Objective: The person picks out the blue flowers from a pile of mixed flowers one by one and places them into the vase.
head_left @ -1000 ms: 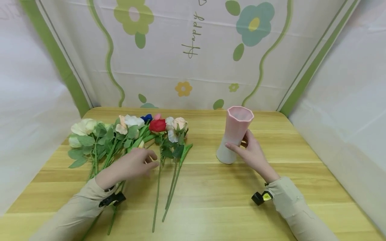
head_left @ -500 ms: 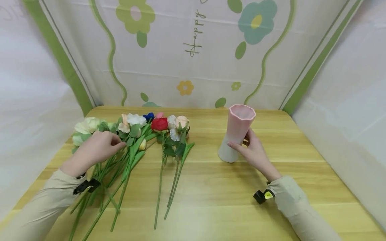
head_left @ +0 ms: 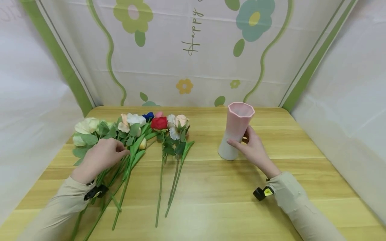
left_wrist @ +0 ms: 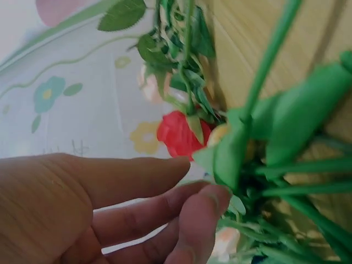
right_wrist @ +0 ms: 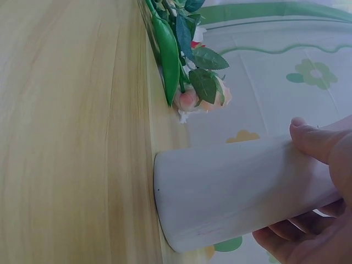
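On the right, a pink-and-white vase (head_left: 236,132) stands upright on the table, its mouth up. My right hand (head_left: 253,149) grips its side, thumb in front and fingers behind; the right wrist view shows the white lower part of the vase (right_wrist: 236,190). At the left, my left hand (head_left: 104,155) hovers over a pile of artificial flowers (head_left: 135,119). In the left wrist view, that hand (left_wrist: 137,209) has loosely bent fingers with a gap to the thumb, close to a green leaf (left_wrist: 231,159), and nothing is visibly held. Several green stems (head_left: 119,201) run toward the front edge.
Between pile and vase lie separate stems, among them a red rose (head_left: 159,123) and a peach rose (head_left: 182,121). The wooden table (head_left: 211,201) meets a printed cloth backdrop (head_left: 211,67) behind and white cloth at both sides.
My left hand has moved left, from beside the red rose's stem to above the flower pile, then slightly back right and lower. My right hand keeps its grip on the standing vase.
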Demonstrator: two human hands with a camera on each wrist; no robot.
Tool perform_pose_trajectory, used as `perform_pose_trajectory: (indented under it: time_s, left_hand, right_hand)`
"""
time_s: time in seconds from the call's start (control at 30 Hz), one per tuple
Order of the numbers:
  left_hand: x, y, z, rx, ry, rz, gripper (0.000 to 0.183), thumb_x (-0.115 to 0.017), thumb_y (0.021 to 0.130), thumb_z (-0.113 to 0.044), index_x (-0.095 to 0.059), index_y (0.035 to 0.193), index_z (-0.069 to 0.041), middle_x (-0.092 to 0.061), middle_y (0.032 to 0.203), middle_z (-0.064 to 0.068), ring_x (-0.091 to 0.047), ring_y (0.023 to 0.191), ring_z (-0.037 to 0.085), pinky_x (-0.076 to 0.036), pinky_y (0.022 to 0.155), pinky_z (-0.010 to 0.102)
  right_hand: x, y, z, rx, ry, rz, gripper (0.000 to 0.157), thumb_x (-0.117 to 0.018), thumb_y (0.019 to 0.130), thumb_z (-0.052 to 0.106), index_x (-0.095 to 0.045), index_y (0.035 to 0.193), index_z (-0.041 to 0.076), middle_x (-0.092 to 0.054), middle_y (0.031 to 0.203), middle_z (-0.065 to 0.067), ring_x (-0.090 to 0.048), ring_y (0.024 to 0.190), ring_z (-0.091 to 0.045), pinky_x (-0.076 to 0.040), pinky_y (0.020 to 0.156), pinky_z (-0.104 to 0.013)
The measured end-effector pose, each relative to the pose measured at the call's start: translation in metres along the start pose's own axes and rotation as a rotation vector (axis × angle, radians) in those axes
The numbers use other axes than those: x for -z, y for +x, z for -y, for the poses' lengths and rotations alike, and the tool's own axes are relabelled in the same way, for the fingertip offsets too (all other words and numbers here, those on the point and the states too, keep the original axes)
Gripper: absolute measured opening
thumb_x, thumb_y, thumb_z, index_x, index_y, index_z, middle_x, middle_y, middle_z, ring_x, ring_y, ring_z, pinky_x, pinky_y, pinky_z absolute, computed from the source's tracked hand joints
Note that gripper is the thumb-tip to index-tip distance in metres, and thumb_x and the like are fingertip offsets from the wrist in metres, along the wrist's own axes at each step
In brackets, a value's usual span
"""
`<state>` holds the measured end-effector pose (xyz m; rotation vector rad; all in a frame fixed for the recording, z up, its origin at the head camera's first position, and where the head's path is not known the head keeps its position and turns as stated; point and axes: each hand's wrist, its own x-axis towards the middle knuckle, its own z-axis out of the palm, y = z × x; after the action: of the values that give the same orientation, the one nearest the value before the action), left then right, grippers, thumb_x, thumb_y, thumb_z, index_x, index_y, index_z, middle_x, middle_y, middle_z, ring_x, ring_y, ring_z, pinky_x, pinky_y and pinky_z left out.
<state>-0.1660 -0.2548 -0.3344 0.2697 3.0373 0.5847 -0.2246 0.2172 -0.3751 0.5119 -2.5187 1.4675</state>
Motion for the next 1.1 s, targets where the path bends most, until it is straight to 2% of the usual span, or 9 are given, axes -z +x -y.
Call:
perform_pose_trajectory:
  time_s: [0.13, 0.2, 0.27, 0.37, 0.43, 0.53, 0.8, 0.9, 1.1]
  left_hand:
    - [0.001, -0.001, 0.007, 0.044, 0.015, -0.064, 0.018, -0.066, 0.094, -0.02, -0.072, 0.084, -0.007, -0.054, 0.061, -0.001, -0.045, 0.051, 0.017, -0.035, 0.043, 0.033]
    - [0.001, -0.001, 0.012, 0.065, 0.019, -0.086, 0.021, -0.065, 0.094, -0.018, -0.067, 0.077, -0.007, -0.048, 0.059, -0.002, -0.041, 0.049, 0.016, -0.032, 0.042, 0.031]
    - [0.002, -0.002, 0.016, 0.084, 0.021, -0.091, 0.031, -0.066, 0.094, -0.019, -0.055, 0.066, -0.01, -0.037, 0.055, -0.004, -0.034, 0.047, 0.014, -0.028, 0.041, 0.029]
    - [0.002, -0.002, 0.021, 0.108, 0.029, -0.063, 0.048, -0.067, 0.093, -0.023, -0.036, 0.058, -0.017, -0.023, 0.053, -0.006, -0.025, 0.045, 0.011, -0.023, 0.042, 0.027]
    - [0.001, -0.002, 0.023, 0.117, 0.03, -0.041, 0.051, -0.068, 0.093, -0.026, -0.033, 0.056, -0.019, -0.021, 0.052, -0.007, -0.023, 0.045, 0.01, -0.024, 0.042, 0.027]
    - [0.001, -0.002, 0.025, 0.133, 0.033, -0.014, 0.053, -0.069, 0.092, -0.028, -0.034, 0.054, -0.019, -0.021, 0.051, -0.007, -0.024, 0.044, 0.009, -0.026, 0.042, 0.027]
    - [0.0, 0.0, 0.031, 0.205, 0.059, 0.008, 0.05, -0.069, 0.089, -0.02, -0.034, 0.053, -0.018, -0.025, 0.051, -0.006, -0.028, 0.045, 0.011, -0.032, 0.043, 0.03]
    - [0.0, 0.001, 0.032, 0.21, 0.058, 0.02, 0.05, -0.071, 0.089, -0.021, -0.034, 0.054, -0.018, -0.025, 0.052, -0.006, -0.029, 0.046, 0.011, -0.033, 0.044, 0.032]
    - [-0.001, 0.001, 0.031, 0.208, 0.068, 0.022, 0.043, -0.065, 0.086, -0.014, -0.036, 0.055, -0.017, -0.028, 0.053, -0.004, -0.03, 0.047, 0.013, -0.032, 0.043, 0.032]
  right_hand:
    - [0.001, 0.0, 0.0, 0.003, 0.005, 0.002, 0.07, -0.076, 0.089, 0.03, -0.039, 0.143, 0.004, -0.053, 0.131, -0.014, -0.053, 0.118, -0.03, -0.044, 0.097, -0.049]
    - [0.001, 0.0, 0.0, 0.002, 0.01, 0.004, 0.07, -0.076, 0.089, 0.03, -0.039, 0.142, 0.004, -0.053, 0.131, -0.014, -0.053, 0.118, -0.03, -0.044, 0.097, -0.049]
    - [0.001, 0.0, 0.001, -0.001, 0.01, 0.005, 0.07, -0.076, 0.089, 0.03, -0.039, 0.142, 0.005, -0.053, 0.131, -0.014, -0.053, 0.118, -0.03, -0.044, 0.097, -0.05]
    - [0.001, 0.0, 0.001, -0.004, 0.008, 0.007, 0.07, -0.076, 0.089, 0.03, -0.039, 0.142, 0.004, -0.053, 0.132, -0.015, -0.053, 0.118, -0.031, -0.044, 0.097, -0.05]
    - [0.001, 0.0, 0.001, -0.005, 0.007, 0.008, 0.07, -0.076, 0.089, 0.031, -0.039, 0.142, 0.004, -0.053, 0.132, -0.015, -0.053, 0.118, -0.031, -0.044, 0.097, -0.05]
    - [0.001, 0.0, 0.001, -0.006, 0.008, 0.007, 0.07, -0.076, 0.089, 0.031, -0.039, 0.142, 0.004, -0.053, 0.132, -0.015, -0.053, 0.118, -0.031, -0.044, 0.098, -0.05]
    - [0.001, 0.0, 0.001, -0.002, 0.007, 0.001, 0.071, -0.076, 0.088, 0.031, -0.039, 0.142, 0.004, -0.053, 0.131, -0.015, -0.053, 0.118, -0.03, -0.044, 0.097, -0.05]
    - [0.0, 0.0, 0.002, -0.003, 0.001, -0.001, 0.071, -0.076, 0.088, 0.031, -0.039, 0.142, 0.004, -0.054, 0.131, -0.015, -0.054, 0.117, -0.03, -0.045, 0.097, -0.049]
    - [0.0, -0.001, 0.003, -0.003, 0.003, -0.004, 0.071, -0.077, 0.088, 0.031, -0.039, 0.142, 0.005, -0.054, 0.13, -0.014, -0.054, 0.116, -0.029, -0.045, 0.096, -0.048]
